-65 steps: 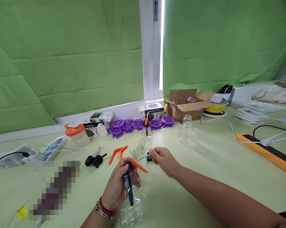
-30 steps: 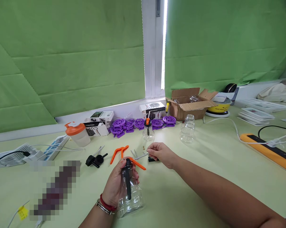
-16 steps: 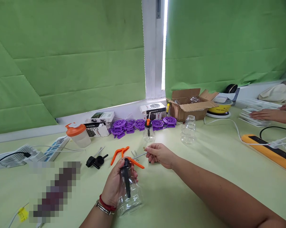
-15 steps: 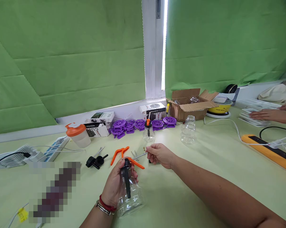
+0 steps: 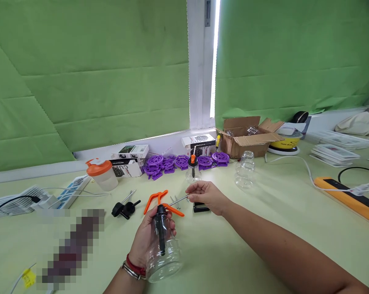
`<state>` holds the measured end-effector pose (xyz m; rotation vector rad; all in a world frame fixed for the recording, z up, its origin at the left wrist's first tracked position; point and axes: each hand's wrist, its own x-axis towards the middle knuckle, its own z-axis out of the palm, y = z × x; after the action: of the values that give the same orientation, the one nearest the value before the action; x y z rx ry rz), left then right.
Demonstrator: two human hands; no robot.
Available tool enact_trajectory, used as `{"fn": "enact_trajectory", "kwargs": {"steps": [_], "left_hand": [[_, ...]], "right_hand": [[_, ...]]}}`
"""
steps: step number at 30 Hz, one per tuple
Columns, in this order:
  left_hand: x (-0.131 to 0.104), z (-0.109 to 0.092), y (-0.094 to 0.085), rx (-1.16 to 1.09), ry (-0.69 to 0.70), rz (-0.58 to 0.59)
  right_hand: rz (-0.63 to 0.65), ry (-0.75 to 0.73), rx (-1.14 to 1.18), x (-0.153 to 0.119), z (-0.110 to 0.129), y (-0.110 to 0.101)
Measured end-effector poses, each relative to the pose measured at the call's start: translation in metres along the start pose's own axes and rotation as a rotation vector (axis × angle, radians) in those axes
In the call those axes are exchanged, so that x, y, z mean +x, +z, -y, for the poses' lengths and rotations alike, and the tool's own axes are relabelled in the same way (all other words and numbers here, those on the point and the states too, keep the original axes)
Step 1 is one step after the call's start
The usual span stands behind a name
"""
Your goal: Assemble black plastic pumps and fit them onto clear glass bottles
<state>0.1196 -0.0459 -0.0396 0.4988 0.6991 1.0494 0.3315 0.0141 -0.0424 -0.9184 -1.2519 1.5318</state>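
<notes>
My left hand is wrapped round a clear bottle, tilted towards me, with a black cap and a long black part along its side. Between the fingertips of my right hand is a thin metal rod, its other end close to the cap. Whether the rod enters the cap is unclear. Just beyond the bottle lie orange branched parts and several small metal pins. Under my right hand a black part is partly covered. Black caps with rods rest to the left.
Purple wheel-like parts line the back, near printed boxes. A second capped bottle stands behind my right hand. Clear cups, a cardboard box and an orange power strip are rightward. An orange-lidded shaker stands left.
My right hand has shifted slightly, uncovering more of the black part; the rod stays pinched. The bottle has moved a little left. Another person's hands have left the card stack at right.
</notes>
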Motion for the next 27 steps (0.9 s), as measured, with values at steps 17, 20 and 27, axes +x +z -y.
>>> {"fn": "enact_trajectory", "kwargs": {"steps": [17, 20, 27], "left_hand": [[0.001, -0.008, -0.004, -0.088, -0.039, -0.045], [0.000, -0.010, -0.004, -0.079, -0.011, -0.050], [-0.002, -0.011, -0.002, -0.093, -0.029, -0.069]], "right_hand": [[-0.207, -0.029, -0.917, 0.044, -0.018, -0.022], [-0.177, -0.015, -1.059, 0.053, -0.022, -0.017], [-0.090, -0.017, -1.205, 0.053, -0.025, -0.007]]}}
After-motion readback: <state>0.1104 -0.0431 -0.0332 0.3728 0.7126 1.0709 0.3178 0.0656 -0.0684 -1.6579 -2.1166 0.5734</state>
